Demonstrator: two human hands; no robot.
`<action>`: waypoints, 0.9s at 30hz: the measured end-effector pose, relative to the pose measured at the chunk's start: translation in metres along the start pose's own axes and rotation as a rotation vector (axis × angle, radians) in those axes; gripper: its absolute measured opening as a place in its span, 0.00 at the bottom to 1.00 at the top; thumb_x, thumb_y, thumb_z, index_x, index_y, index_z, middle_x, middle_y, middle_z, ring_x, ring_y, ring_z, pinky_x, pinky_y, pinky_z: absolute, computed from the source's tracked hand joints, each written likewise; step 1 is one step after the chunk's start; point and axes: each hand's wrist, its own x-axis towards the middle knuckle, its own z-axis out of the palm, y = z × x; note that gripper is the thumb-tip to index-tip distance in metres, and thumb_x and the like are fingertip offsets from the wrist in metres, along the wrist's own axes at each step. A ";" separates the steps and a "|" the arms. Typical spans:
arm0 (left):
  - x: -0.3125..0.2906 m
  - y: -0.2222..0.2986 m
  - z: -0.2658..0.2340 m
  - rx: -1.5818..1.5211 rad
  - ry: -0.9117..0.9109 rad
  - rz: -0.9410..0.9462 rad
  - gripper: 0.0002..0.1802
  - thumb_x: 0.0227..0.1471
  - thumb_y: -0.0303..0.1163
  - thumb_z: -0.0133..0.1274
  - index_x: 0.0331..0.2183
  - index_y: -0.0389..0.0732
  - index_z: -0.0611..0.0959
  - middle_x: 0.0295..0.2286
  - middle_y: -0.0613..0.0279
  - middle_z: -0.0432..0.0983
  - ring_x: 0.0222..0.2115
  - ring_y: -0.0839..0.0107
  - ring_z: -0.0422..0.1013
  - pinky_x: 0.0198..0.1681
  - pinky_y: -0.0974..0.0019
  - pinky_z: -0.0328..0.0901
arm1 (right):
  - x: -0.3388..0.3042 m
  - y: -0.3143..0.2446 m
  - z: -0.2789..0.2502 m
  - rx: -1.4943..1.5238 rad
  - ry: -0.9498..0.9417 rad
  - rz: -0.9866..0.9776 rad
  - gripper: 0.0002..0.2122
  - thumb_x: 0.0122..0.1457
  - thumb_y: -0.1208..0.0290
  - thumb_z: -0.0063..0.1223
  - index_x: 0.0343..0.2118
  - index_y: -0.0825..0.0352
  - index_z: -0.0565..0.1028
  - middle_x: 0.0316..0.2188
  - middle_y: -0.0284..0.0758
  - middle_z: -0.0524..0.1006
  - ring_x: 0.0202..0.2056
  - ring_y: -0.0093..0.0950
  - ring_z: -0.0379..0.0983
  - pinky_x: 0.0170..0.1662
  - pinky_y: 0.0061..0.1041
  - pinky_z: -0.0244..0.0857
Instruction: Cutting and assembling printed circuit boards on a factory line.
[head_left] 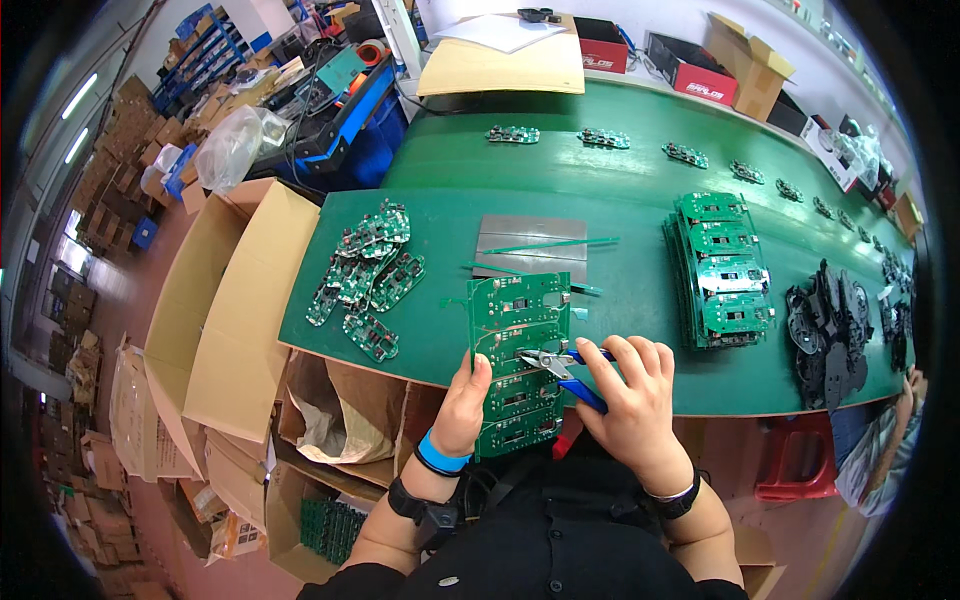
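My left hand (464, 408) grips the left edge of a green circuit board panel (518, 398), tilted up over the table's front edge. My right hand (632, 398) is closed around blue-handled cutting pliers (572, 378). Their metal jaws reach over the panel's middle, at a small part between two board sections; whether they touch it I cannot tell. Behind the panel lies a grey plate (530, 236) with thin green cut-off strips (548, 247) across it. A pile of separated circuit boards (362, 268) rests to the left, and a stack of whole panels (720, 272) stands to the right.
Single boards (604, 139) lie in a row on the far green surface. Black plastic housings (830, 335) are heaped at the right, near another person's hand (912, 388). Cardboard boxes (235, 315) stand left of the table. A red stool (797, 462) is below the right edge.
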 end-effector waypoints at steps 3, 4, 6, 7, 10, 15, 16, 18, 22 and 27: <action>0.001 0.001 0.001 -0.007 0.002 -0.014 0.26 0.64 0.42 0.31 0.56 0.36 0.59 0.50 0.56 0.65 0.50 0.69 0.64 0.52 0.65 0.61 | 0.000 0.000 0.000 -0.002 -0.005 0.001 0.28 0.34 0.68 0.62 0.45 0.62 0.72 0.36 0.35 0.69 0.40 0.34 0.64 0.43 0.36 0.54; 0.001 0.002 0.002 -0.010 -0.004 -0.015 0.26 0.64 0.42 0.31 0.56 0.36 0.59 0.50 0.56 0.64 0.50 0.68 0.64 0.52 0.65 0.61 | -0.002 0.001 0.002 -0.001 0.003 -0.010 0.28 0.34 0.68 0.62 0.45 0.62 0.72 0.35 0.34 0.69 0.39 0.33 0.64 0.42 0.35 0.55; 0.002 0.003 0.003 -0.053 -0.003 -0.024 0.25 0.64 0.42 0.31 0.56 0.37 0.59 0.50 0.56 0.65 0.49 0.68 0.65 0.52 0.64 0.62 | -0.002 0.002 0.005 0.000 0.009 -0.020 0.27 0.35 0.68 0.61 0.45 0.62 0.73 0.34 0.34 0.69 0.38 0.33 0.65 0.41 0.35 0.55; 0.002 0.003 0.003 -0.096 -0.002 -0.033 0.25 0.64 0.42 0.31 0.56 0.37 0.59 0.50 0.55 0.65 0.49 0.68 0.65 0.51 0.64 0.63 | -0.002 0.003 0.006 0.005 0.032 -0.019 0.26 0.35 0.69 0.61 0.44 0.62 0.73 0.34 0.33 0.69 0.37 0.33 0.65 0.40 0.34 0.55; 0.002 0.002 -0.005 -0.039 0.005 -0.051 0.28 0.63 0.46 0.31 0.57 0.37 0.59 0.50 0.52 0.65 0.48 0.64 0.67 0.50 0.59 0.64 | -0.002 0.005 0.005 0.023 0.098 0.000 0.25 0.35 0.69 0.60 0.43 0.63 0.74 0.33 0.33 0.69 0.35 0.33 0.65 0.39 0.33 0.56; 0.001 0.002 -0.022 -0.679 -0.070 -0.282 0.38 0.59 0.57 0.29 0.59 0.38 0.56 0.55 0.42 0.57 0.46 0.52 0.68 0.46 0.48 0.67 | -0.004 0.010 -0.002 0.080 0.124 0.101 0.24 0.34 0.72 0.60 0.41 0.64 0.74 0.33 0.34 0.70 0.34 0.33 0.66 0.38 0.33 0.56; 0.002 0.000 -0.023 -0.753 -0.108 -0.238 0.37 0.59 0.56 0.29 0.60 0.40 0.54 0.57 0.40 0.51 0.45 0.52 0.68 0.44 0.49 0.67 | -0.004 0.011 -0.001 0.078 0.126 0.103 0.24 0.34 0.72 0.60 0.41 0.64 0.74 0.33 0.34 0.70 0.34 0.33 0.66 0.38 0.33 0.56; 0.005 -0.004 -0.024 -0.900 -0.190 -0.154 0.36 0.60 0.55 0.31 0.61 0.43 0.52 0.60 0.37 0.39 0.44 0.52 0.70 0.40 0.53 0.69 | -0.004 0.012 0.006 0.066 0.068 0.099 0.24 0.34 0.72 0.61 0.41 0.64 0.74 0.33 0.34 0.70 0.35 0.33 0.66 0.39 0.33 0.56; 0.010 -0.007 -0.021 -0.888 -0.283 -0.123 0.35 0.59 0.54 0.34 0.61 0.44 0.52 0.60 0.36 0.38 0.40 0.52 0.71 0.37 0.58 0.71 | -0.003 0.010 0.010 0.058 0.029 0.119 0.25 0.34 0.71 0.61 0.42 0.63 0.73 0.34 0.34 0.70 0.36 0.32 0.66 0.40 0.32 0.56; 0.009 -0.005 -0.017 -0.921 -0.273 -0.122 0.35 0.59 0.54 0.33 0.61 0.44 0.53 0.60 0.35 0.37 0.42 0.51 0.71 0.38 0.57 0.71 | -0.001 0.009 0.010 0.056 0.008 0.121 0.25 0.34 0.71 0.61 0.42 0.63 0.73 0.34 0.34 0.70 0.37 0.33 0.65 0.40 0.32 0.56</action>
